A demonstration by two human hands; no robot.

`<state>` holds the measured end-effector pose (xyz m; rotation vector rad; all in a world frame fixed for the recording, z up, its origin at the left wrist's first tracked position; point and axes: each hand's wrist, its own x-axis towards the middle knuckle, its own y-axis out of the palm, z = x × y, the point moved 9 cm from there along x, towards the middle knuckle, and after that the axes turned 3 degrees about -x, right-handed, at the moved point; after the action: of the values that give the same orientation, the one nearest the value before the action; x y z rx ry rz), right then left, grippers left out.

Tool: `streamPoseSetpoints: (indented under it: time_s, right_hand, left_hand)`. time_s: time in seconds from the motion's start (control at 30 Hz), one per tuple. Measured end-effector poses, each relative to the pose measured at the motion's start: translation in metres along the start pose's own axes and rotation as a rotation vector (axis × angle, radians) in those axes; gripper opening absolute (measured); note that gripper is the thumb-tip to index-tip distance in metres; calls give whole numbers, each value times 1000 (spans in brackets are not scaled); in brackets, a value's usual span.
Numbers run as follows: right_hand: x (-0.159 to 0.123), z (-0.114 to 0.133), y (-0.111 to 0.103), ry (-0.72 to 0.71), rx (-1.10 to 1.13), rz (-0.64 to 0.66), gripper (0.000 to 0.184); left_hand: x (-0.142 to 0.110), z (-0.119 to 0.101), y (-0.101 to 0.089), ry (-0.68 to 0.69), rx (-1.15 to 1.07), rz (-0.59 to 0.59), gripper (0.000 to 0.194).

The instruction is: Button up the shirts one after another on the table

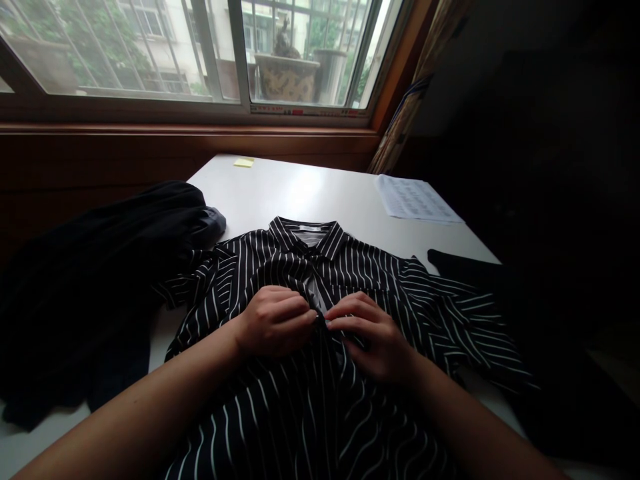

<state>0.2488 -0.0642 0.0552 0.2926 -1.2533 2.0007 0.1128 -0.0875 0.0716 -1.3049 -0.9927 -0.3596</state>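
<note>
A black shirt with white stripes [260, 413] lies front up, its collar toward the window and its sleeves out to both sides. Below the collar the front gapes a little at the middle. My left hand [277, 320] is closed, pinching the shirt's front edge near the chest. Close beside it, my right hand [367, 333] grips the other front edge with thumb and bent fingers. The fingertips of both hands nearly meet at the placket. Any button between them is too small and dark to make out.
The shirt rests on a white table [295, 187]. Dark clothing [100, 267] is heaped at the left, and another dark cloth [460, 263] lies at the right. Printed sheets [417, 199] and a yellow sticky note [244, 162] lie toward the window [305, 60]. A curtain [405, 110] hangs at the right.
</note>
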Motion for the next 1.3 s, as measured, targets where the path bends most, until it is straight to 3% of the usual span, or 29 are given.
streamPoseSetpoints:
  time_s: [0.3, 0.57, 0.8, 1.2, 1.3]
  right_hand:
    - [0, -1, 7, -19, 1, 51, 34]
    - [1, -4, 4, 26, 21, -8, 32]
    - [0, -4, 7, 38, 91, 52, 34]
    - [-2, -8, 12, 29, 11, 76, 24]
    - [-3, -13, 13, 34, -7, 70, 22]
  left_hand:
    - [1, -1, 1, 2, -10, 4, 4]
    - [0, 1, 2, -27, -13, 25, 3]
    - [1, 2, 1, -36, 16, 11, 13]
    - [2, 3, 3, -44, -7, 25, 11]
    - [0, 8, 9, -79, -7, 76, 12]
